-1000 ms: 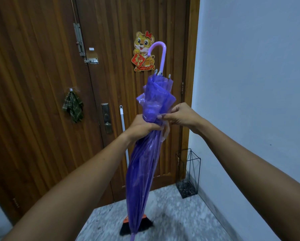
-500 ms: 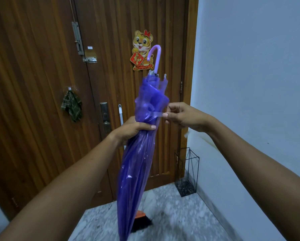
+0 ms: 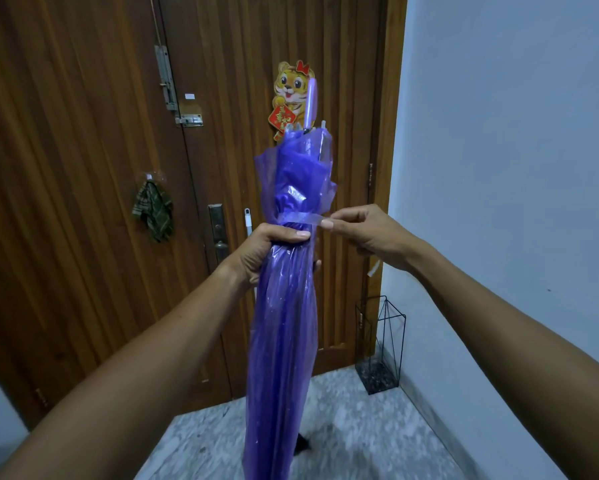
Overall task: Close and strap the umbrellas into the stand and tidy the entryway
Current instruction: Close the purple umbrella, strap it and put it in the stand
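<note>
Both hands met at the purple umbrella (image 3: 284,306), held handle-up before the door (image 3: 83,202). Risked losing the strap (image 3: 303,216): thin, pulled taut, apt to slip free and let the folds spring loose. Left hand (image 3: 267,251) clamped around the canopy just below the strap; right hand (image 3: 364,233) beside it, fingertips (image 3: 327,223) pinched together on the strap's end. Wire stand (image 3: 381,344) farther off, right of the umbrella, against the wall.

- umbrella (image 3: 284,306): translucent purple, lilac handle
- door (image 3: 83,168): brown, vertical grain
- cloth (image 3: 153,211), 9 o'clock: green plaid
- tiger sticker (image 3: 291,91), 12 o'clock: orange, red
- stand (image 3: 381,344), 4 o'clock: black wire
- floor (image 3: 360,438): grey speckled
</note>
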Tool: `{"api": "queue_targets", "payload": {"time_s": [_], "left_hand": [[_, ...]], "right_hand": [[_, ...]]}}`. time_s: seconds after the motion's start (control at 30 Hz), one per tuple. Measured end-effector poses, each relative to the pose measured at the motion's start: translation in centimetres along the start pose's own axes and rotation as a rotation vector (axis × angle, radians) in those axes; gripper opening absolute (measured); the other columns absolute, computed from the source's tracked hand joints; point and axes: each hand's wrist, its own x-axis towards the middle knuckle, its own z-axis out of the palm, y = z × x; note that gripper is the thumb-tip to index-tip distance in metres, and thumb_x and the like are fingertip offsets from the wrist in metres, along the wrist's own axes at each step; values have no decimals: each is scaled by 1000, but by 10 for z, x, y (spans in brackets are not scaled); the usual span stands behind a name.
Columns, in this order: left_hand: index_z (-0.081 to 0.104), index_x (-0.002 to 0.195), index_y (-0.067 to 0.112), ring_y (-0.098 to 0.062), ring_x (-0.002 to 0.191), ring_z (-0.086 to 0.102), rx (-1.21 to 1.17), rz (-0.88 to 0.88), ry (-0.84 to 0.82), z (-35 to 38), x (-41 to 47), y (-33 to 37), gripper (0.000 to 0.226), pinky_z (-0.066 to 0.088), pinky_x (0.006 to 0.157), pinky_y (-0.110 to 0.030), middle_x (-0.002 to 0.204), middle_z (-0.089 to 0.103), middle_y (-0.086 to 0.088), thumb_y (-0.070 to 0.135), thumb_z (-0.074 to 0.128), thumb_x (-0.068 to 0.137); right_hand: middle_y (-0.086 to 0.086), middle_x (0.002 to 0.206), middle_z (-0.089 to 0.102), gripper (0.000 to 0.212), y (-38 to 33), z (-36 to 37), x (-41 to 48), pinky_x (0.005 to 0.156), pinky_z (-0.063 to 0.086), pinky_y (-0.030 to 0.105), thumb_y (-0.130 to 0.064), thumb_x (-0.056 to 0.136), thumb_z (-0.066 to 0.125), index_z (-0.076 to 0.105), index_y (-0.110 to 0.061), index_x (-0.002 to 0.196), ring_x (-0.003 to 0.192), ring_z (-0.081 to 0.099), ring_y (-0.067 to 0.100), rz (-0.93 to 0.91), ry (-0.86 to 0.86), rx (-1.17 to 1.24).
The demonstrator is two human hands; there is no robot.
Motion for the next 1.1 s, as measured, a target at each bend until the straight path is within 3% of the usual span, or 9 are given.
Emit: {"api": "queue_targets", "payload": {"time_s": [0.13, 0.2, 0.27, 0.33, 0.43, 0.57, 0.7, 0.9, 1.1], "left_hand": [[67, 96, 5, -21, 70, 65, -50, -19, -133, 8, 2, 1, 35, 54, 82, -42, 81, 64, -6, 10, 82, 65], [64, 98, 5, -20, 70, 65, -88, -55, -195, 12, 2, 3, 35, 53, 86, -43, 80, 65, -5, 10, 80, 67], [64, 102, 4, -22, 72, 66, -105, -102, -264, 15, 2, 4, 36, 52, 91, -47, 81, 66, -7, 10, 78, 69], [65, 107, 0, -26, 81, 67, -68, -148, -326, 16, 0, 2, 37, 49, 99, -53, 85, 69, -11, 12, 75, 74], [60, 123, -6, -35, 103, 66, 17, -211, -337, 10, -2, 1, 49, 44, 103, -59, 103, 71, -18, 19, 71, 82], [57, 128, 6, -29, 102, 70, 243, -235, -56, -4, -3, -4, 67, 54, 91, -45, 115, 69, -16, 43, 80, 77], [62, 128, 24, -16, 104, 70, 528, -91, 237, -6, -2, -22, 52, 53, 88, -38, 121, 69, -1, 52, 68, 86], [49, 128, 24, -14, 101, 67, 715, 96, 527, 17, 17, -48, 82, 55, 91, -38, 114, 66, 5, 47, 90, 60], [65, 99, 18, -10, 77, 72, 706, 231, 562, 18, 18, -34, 23, 58, 72, -27, 89, 71, 0, 10, 74, 79]], "right_hand": [[23, 101, 66, 39, -3, 4, 6, 76, 41, 42, -50, 76, 80, 76, -27, 108, 85, 53, 48, 9, -54, 189], [36, 114, 52, 46, -1, 5, 10, 90, 40, 50, -50, 70, 86, 73, -26, 107, 117, 38, 68, 61, -100, 242], [21, 106, 44, 59, -1, 2, 11, 83, 36, 41, -48, 64, 91, 67, -17, 108, 105, 29, 28, 98, -136, 296], [18, 100, 52, 54, -4, -2, 11, 85, 40, 42, -36, 67, 91, 65, -10, 106, 97, 47, 35, 118, -161, 310], [1, 89, 74, 23, -10, 1, 6, 82, 55, 32, -10, 78, 80, 68, -13, 98, 87, 69, 15, 83, -129, 286], [11, 108, 72, 36, -7, 5, 7, 100, 48, 57, -20, 69, 88, 67, -21, 99, 108, 65, 35, 24, 17, 189], [-2, 99, 71, 30, -2, 10, 11, 74, 60, 21, -16, 77, 85, 64, -20, 97, 98, 71, 17, -12, 295, 15], [-4, 104, 71, 53, -8, 31, 23, 82, 61, 31, -35, 71, 89, 66, -15, 114, 93, 71, 9, -57, 378, -215], [-6, 110, 70, 82, -12, 23, 22, 86, 60, 34, -62, 63, 84, 58, -17, 126, 98, 70, 9, -23, 331, -289]]}}
